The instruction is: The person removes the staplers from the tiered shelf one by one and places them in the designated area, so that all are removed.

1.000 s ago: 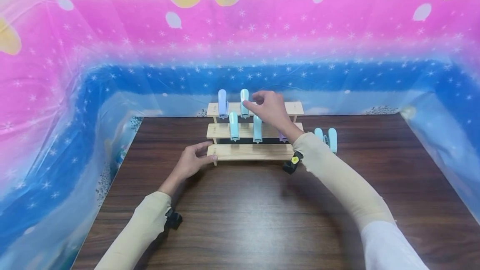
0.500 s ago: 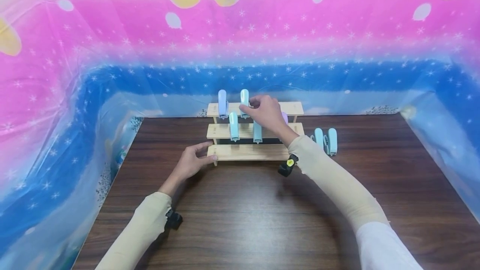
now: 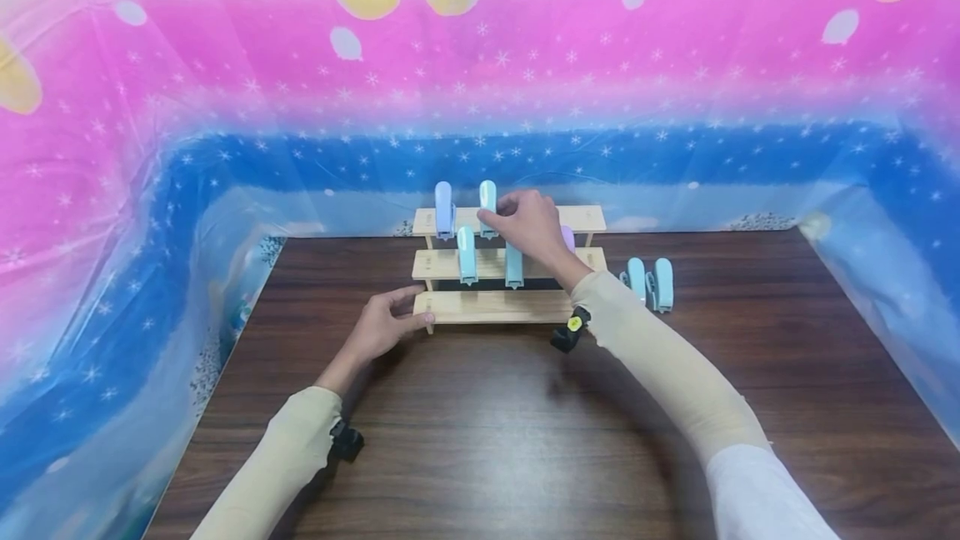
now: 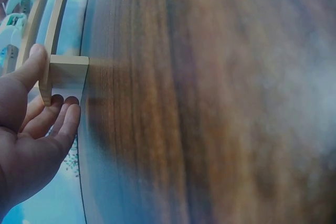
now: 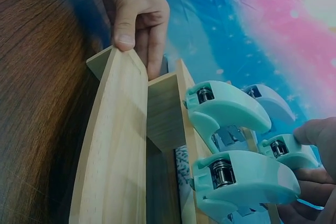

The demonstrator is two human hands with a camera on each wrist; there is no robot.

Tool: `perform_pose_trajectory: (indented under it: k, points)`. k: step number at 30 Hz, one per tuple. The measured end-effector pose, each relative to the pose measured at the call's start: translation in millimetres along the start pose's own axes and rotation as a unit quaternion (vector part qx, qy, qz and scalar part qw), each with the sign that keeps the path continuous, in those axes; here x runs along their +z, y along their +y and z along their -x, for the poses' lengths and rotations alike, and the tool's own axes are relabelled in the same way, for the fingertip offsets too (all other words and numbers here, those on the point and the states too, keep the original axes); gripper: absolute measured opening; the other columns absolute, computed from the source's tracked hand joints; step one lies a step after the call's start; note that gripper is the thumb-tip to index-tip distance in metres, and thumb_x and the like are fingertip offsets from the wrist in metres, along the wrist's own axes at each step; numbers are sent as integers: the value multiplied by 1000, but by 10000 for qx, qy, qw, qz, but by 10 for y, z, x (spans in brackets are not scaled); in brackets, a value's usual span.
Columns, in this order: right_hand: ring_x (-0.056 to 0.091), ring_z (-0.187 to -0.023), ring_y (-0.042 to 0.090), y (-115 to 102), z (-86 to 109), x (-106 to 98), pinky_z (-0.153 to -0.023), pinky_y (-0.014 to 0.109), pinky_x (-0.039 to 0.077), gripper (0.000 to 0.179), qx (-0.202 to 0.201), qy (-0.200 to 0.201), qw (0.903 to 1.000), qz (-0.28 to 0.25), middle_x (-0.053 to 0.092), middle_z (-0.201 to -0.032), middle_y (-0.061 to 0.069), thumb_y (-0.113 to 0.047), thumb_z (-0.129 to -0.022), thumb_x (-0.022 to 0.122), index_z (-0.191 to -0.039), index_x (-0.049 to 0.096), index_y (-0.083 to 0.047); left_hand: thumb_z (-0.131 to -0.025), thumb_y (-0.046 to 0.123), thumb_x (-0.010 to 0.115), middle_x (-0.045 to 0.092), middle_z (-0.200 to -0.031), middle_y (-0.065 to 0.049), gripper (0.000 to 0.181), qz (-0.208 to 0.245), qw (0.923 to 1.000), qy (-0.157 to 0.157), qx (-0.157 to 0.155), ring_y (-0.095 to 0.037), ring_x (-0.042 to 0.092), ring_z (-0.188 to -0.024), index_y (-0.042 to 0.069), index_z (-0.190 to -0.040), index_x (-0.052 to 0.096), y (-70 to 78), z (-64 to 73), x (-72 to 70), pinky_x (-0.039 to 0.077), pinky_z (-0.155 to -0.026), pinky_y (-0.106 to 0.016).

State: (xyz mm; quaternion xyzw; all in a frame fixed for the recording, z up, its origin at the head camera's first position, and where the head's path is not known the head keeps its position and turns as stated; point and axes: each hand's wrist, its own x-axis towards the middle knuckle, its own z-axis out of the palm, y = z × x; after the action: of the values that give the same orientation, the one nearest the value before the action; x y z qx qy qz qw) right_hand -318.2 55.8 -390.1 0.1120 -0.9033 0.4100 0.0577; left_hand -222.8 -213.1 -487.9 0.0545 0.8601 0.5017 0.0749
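A three-tier wooden rack [image 3: 502,307] stands on the table. At its left end, my left hand [image 3: 378,327] grips the lowest shelf, thumb on top and fingers beneath in the left wrist view. My right hand [image 3: 528,223] pinches a mint stapler [image 3: 488,197] that stands upright on the top shelf, thumb on one side and fingers on the other. Left of it is a periwinkle stapler [image 3: 443,207]. The middle shelf bears two mint staplers, one at left [image 3: 467,252] and one [image 5: 244,177] closer to the right forearm. A lilac stapler [image 3: 568,238] is mostly hidden behind the right wrist.
Two more mint staplers stand on the dark wooden table [image 3: 480,432] to the right of the rack, one nearer [image 3: 636,277] and one farther out [image 3: 662,283]. A pink and blue printed cloth [image 3: 480,90] surrounds the table's back and sides.
My right hand has come slightly left and down, and its fingers have closed on the mint stapler on the top shelf. The left hand stays at the rack's end.
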Motion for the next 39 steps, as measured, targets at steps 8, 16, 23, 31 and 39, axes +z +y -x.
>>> perform_pose_trajectory:
  k: [8, 16, 23, 31, 39]
  points:
    - [68, -75, 15, -36, 3, 6, -63, 30, 55, 37, 78, 78, 9999, -4, 77, -90, 2, -46, -90, 77, -101, 79, -10, -92, 35, 78, 59, -143, -18, 66, -53, 10000, -2, 26, -34, 60, -128, 9, -148, 54, -19, 0, -3, 55, -100, -48]
    - [67, -68, 16, -36, 2, 4, -54, 28, 52, 34, 109, 128, 9998, -118, 77, -89, 3, -42, -89, 78, -100, 79, -10, -92, 33, 79, 58, -144, -18, 67, -57, 10000, 17, 72, -35, 60, -128, 8, -148, 54, 3, 4, 0, 54, -101, -47]
    - [68, -73, 14, -45, 9, -14, -61, 30, 56, 32, 58, 257, 9994, -201, 77, -89, 1, -41, -87, 78, -99, 78, -12, -92, 32, 79, 57, -146, -19, 66, -51, 10000, 21, 54, -35, 61, -127, 8, -148, 54, 0, 12, -2, 55, -100, -45]
    - [70, -78, 12, -87, 25, -115, -67, 29, 59, 37, 69, 298, 9991, -300, 78, -96, 3, -43, -87, 78, -106, 78, -11, -92, 30, 79, 58, -144, -19, 66, 26, 10000, 12, 16, -35, 62, -126, 7, -148, 53, 10, 17, 9, 56, -98, -44]
    - [73, -82, 16, -163, 54, -288, -71, 31, 59, 41, -107, 431, 9989, -157, 78, -101, 6, -44, -88, 78, -110, 77, -10, -92, 32, 79, 59, -143, -18, 67, 31, 10000, -18, 29, -35, 61, -127, 8, -149, 53, -2, 16, 1, 56, -99, -45]
